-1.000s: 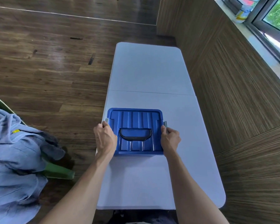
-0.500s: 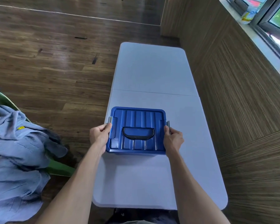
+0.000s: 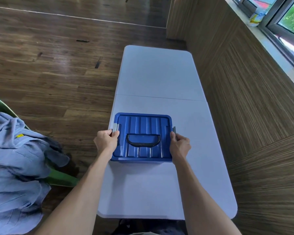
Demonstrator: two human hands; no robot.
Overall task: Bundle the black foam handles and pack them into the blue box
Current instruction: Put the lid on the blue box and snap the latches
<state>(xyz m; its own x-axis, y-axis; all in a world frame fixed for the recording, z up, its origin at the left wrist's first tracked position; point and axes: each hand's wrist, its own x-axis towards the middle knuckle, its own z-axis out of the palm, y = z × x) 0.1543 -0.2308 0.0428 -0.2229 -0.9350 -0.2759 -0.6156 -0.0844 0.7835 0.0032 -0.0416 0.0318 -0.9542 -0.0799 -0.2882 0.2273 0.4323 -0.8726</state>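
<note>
Both forearms are bare to the frame's edge, with no sleeves; the left hand (image 3: 106, 141) and right hand (image 3: 180, 146) wear nothing

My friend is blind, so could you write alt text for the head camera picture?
A person's left hand and right hand grip the grey side latches of a closed blue box with a black carry handle, on a white folding table. Blue cloth lies heaped at left.

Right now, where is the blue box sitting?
In the head view, the blue box sits lid-on at the white table's left edge, gripped between left hand and right hand.
</note>
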